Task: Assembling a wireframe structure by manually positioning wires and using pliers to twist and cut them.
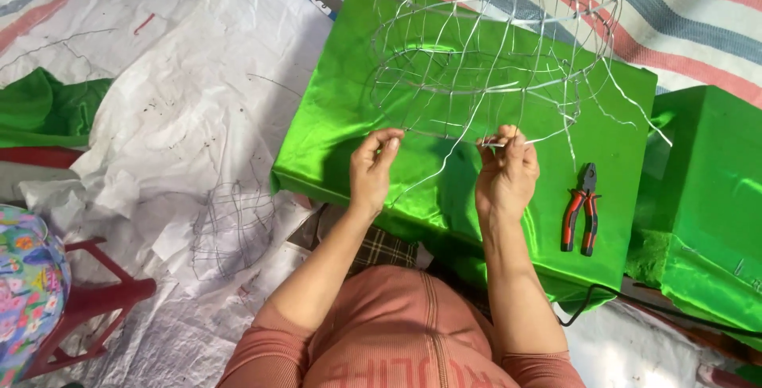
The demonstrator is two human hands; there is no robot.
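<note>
Head view. The wire frame (492,54), a rounded cage of thin silvery hoops and ribs, stands on the green satin-covered bench (333,142) directly ahead of the person, its lower hoop nearest the body.

The left hand (371,169) is raised to that lower hoop, thumb and forefinger pinched on a wire strand at the frame's near-left edge. The right hand (506,169) is closed in the same manner on a strand at the near-right edge, fingers (508,138) bunched around the wire end. Both hands are therefore grasping wire, not released. A loose strand runs down between them across the green cloth.

Judgement: the step in hand appears to be tying or twisting a cross-wire onto the bottom hoop. The next move would call for a firm twist at each pinch point while the hoop is kept from springing, and probably a tool to close or trim the end.

Red-handled pliers (581,209) lie untouched on the bench, just right of the right hand. A second green-covered block (706,197) sits to the right, apart from the first. A smaller dark wire mesh (234,225) lies on white sheeting (190,86) on the left. A red plastic stool (87,301) shows at lower left. Striped tarpaulin (698,23) lies beyond.

No packages, labels or signs are seen on the work surface.
</note>
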